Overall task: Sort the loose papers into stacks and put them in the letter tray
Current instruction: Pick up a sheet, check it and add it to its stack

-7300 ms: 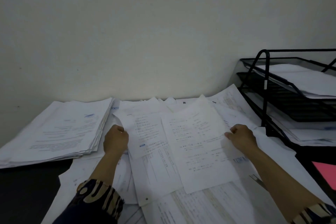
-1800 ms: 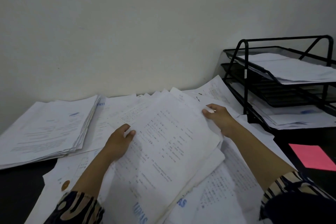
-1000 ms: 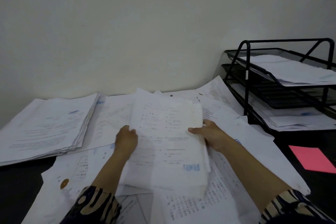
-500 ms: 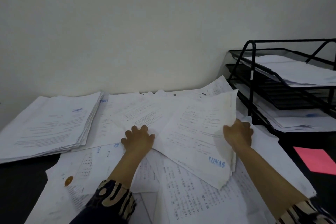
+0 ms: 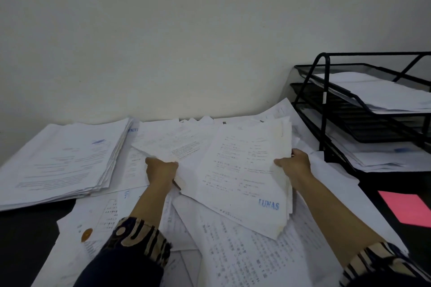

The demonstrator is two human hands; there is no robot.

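Observation:
A bundle of white papers (image 5: 242, 170) with a blue "LUNAS" stamp lies tilted over the loose papers (image 5: 245, 258) spread across the dark desk. My right hand (image 5: 293, 163) grips the bundle's right edge. My left hand (image 5: 161, 169) grips a few sheets (image 5: 172, 144) at the bundle's left side, fingers curled round their edge. A black wire letter tray (image 5: 324, 105) with three tiers stands at the right; its top and bottom tiers hold papers.
A thick neat stack of papers (image 5: 63, 161) lies at the left against the wall. A pink sheet (image 5: 408, 209) lies on the desk at the right, below the tray. The white wall runs close behind the papers.
My left hand, which rested flat on the sheets half a second ago, has curled round their edge. My right hand keeps its grip on the stamped bundle, which has shifted slightly.

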